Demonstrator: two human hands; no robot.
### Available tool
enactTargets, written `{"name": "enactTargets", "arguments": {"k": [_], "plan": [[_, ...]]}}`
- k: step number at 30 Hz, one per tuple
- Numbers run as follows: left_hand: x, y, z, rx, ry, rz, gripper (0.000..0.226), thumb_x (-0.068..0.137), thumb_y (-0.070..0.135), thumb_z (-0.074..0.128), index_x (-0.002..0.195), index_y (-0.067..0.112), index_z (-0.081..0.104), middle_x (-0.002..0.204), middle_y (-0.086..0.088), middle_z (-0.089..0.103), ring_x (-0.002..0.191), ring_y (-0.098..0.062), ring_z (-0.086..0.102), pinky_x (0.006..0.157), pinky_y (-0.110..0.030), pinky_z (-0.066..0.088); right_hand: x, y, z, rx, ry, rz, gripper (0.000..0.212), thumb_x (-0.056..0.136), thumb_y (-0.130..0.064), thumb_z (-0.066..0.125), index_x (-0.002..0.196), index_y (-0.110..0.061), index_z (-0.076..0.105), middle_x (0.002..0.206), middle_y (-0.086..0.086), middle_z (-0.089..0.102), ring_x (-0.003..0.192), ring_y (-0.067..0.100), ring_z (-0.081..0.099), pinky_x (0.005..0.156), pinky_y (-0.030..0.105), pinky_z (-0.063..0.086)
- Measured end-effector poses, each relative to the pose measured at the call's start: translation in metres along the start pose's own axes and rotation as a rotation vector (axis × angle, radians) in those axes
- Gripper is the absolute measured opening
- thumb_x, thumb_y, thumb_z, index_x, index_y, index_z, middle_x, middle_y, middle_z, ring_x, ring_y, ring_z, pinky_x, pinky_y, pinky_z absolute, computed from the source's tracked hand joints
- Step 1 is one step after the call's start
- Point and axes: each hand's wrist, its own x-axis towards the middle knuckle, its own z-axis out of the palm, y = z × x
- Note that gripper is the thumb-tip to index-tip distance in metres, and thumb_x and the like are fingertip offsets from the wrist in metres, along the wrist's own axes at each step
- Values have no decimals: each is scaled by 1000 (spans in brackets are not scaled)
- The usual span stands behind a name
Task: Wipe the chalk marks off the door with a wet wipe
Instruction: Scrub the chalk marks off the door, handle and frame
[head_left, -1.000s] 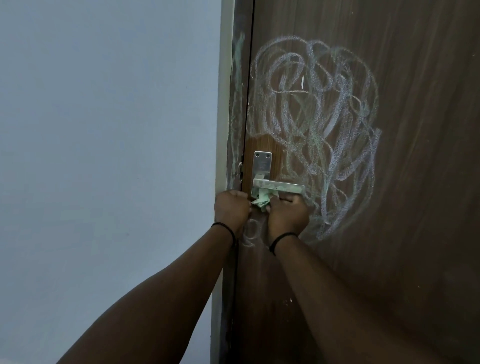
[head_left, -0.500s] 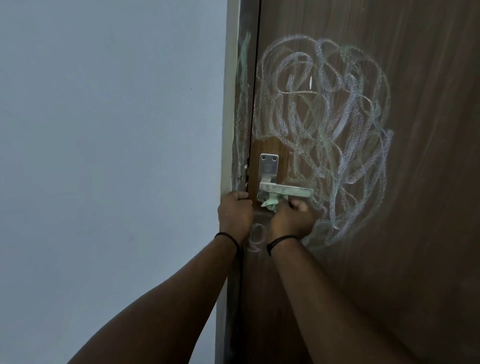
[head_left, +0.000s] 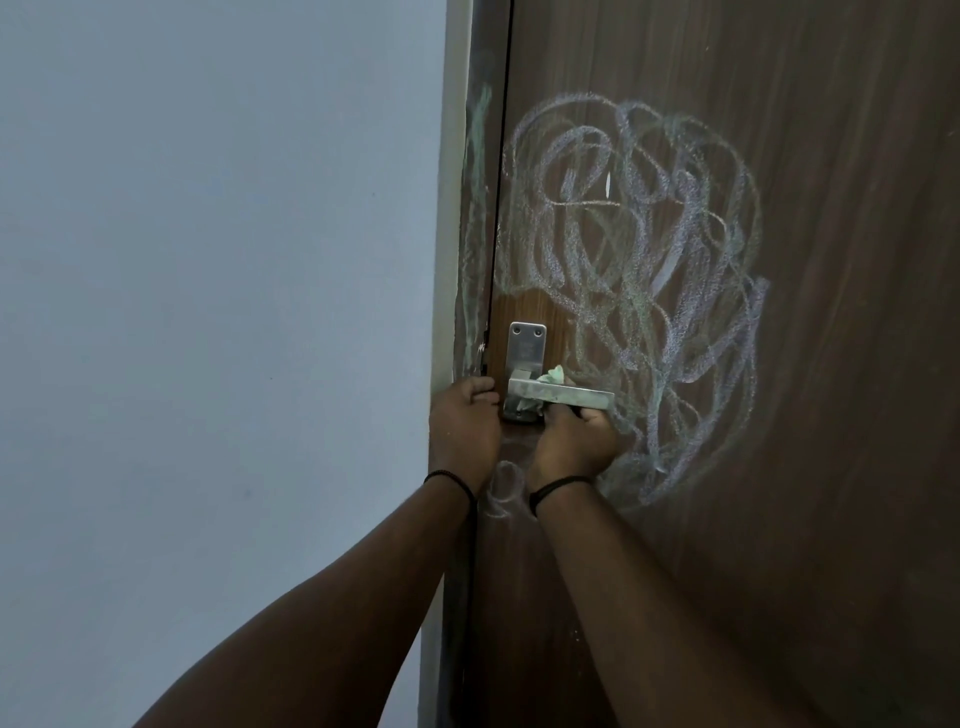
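A dark brown wooden door (head_left: 831, 364) carries a big tangle of pale chalk scribbles (head_left: 649, 270) above and right of its metal lever handle (head_left: 561, 397). A clean patch of wood shows just above the handle plate (head_left: 527, 348). My right hand (head_left: 571, 441) sits under the lever and grips a crumpled greenish wet wipe (head_left: 553, 375), which pokes up behind the lever. My left hand (head_left: 465, 421) grips the door's edge beside the handle plate. A small chalk loop (head_left: 504, 488) lies between my wrists.
The door frame (head_left: 475, 234) left of the door bears greenish chalk streaks. A plain pale blue wall (head_left: 208, 312) fills the left half of the view.
The wipe has moved from below the lever to behind and above it, as my right hand pushed up under the handle. My left hand stays on the door edge.
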Motion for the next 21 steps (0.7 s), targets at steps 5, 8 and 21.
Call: {"name": "enactTargets", "arguments": {"k": [5, 8, 21], "plan": [[2, 1, 1, -76, -32, -5, 36, 84, -2, 42, 104, 12, 69, 90, -4, 71, 88, -19, 68, 77, -26, 54, 0, 12, -11, -199, -107, -106, 11, 80, -7, 75, 71, -13, 71, 62, -10, 63, 58, 2, 57, 56, 21, 47], [3, 0, 0, -97, -19, -33, 36, 84, -4, 41, 103, 10, 69, 88, -4, 71, 86, -20, 69, 79, -29, 56, 2, 16, -21, -269, -161, -128, 3, 80, -9, 77, 81, -11, 76, 66, -12, 65, 63, -2, 60, 56, 12, 48], [5, 4, -1, -80, -24, -87, 34, 86, -4, 43, 102, 11, 70, 90, -5, 73, 88, -19, 70, 82, -30, 56, 12, 27, -26, -414, -262, -183, 5, 78, -9, 78, 81, -11, 74, 78, -1, 72, 73, 12, 67, 67, 27, 55]]}}
